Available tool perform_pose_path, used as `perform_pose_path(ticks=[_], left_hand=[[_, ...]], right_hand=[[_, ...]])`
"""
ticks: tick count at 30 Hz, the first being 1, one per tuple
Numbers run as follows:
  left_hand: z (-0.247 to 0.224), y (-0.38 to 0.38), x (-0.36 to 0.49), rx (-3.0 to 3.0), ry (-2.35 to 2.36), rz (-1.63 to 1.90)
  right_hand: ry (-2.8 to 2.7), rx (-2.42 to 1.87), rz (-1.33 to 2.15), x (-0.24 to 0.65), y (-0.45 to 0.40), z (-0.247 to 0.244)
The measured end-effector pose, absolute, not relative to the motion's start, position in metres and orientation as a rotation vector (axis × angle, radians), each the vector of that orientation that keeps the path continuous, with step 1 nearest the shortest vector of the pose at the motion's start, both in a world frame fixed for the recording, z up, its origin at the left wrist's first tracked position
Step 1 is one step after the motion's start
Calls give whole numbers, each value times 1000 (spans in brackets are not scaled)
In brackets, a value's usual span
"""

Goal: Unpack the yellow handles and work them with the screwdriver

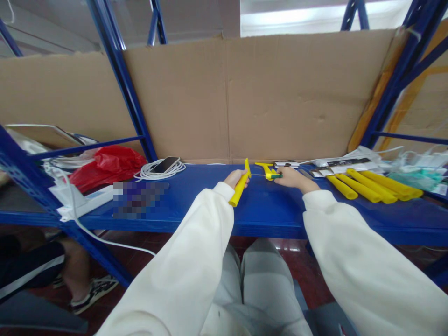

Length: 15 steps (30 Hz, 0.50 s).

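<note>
My left hand (236,179) is closed round a yellow tool with a tube-like handle (238,190), held tilted above the blue shelf (199,196). My right hand (289,178) grips a screwdriver with a green and yellow handle (276,176). Its thin shaft points left and reaches the head of the yellow tool. Just behind the screwdriver, a second yellow piece (264,165) lies on the shelf, partly hidden by my right hand and the screwdriver. Several yellow handles (371,186) lie side by side to the right.
A phone (165,164) rests on a coiled white cable (149,173). Left of it are a red plastic bag (108,168) and a white power strip (94,200). Cardboard (182,102) stands behind; blue posts (122,79) flank it. A person's leg (75,266) shows lower left.
</note>
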State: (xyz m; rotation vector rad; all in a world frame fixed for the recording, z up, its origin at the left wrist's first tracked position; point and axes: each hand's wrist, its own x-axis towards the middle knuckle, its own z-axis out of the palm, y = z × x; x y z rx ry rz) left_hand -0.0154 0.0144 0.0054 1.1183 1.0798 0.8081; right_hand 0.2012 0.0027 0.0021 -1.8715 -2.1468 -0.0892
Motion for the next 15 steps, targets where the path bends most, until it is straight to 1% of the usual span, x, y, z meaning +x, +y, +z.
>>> perform_pose_path(ticks=[6,15], left_hand=[[9,7,-13,1134,1105,825],[8,7,-13,1148,1140,856]], right_hand=[[-2152,-1942,-141,200,1,3],[-2219,-1926,2,198,-1,4]])
